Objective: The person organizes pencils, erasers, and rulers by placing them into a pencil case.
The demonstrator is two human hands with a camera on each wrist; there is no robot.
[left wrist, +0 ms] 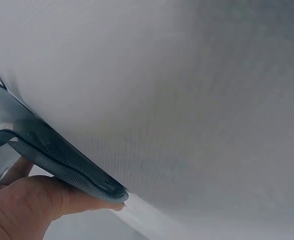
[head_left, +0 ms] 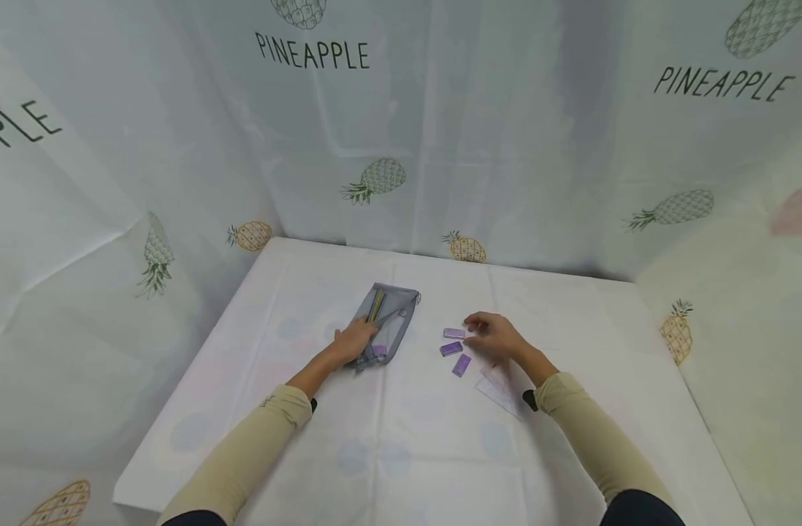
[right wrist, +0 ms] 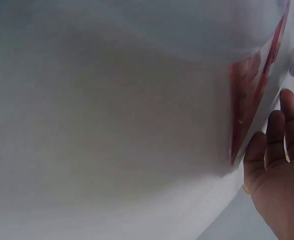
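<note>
My left hand [head_left: 353,340] grips the near left edge of a grey mesh pencil pouch [head_left: 399,334]. In the left wrist view, the pouch's dark edge [left wrist: 61,157] lies across that hand, and part of the fingers is hidden behind it. Slim yellow and dark sticks [head_left: 376,305] show in the pouch, with a purple piece [head_left: 379,351] near its lower end. Over to the right, my right hand [head_left: 496,336] hovers beside small purple blocks, its fingers loosely bent and nothing seen in them. The blocks are an upper one [head_left: 453,333], a middle one [head_left: 451,348] and a lower one [head_left: 461,365].
A flat clear plastic piece with reddish parts [head_left: 499,391] lies under and in front of the right hand. A white cloth covers the table [head_left: 335,467]. Pineapple-printed curtain [head_left: 526,146] hangs along the back and both sides.
</note>
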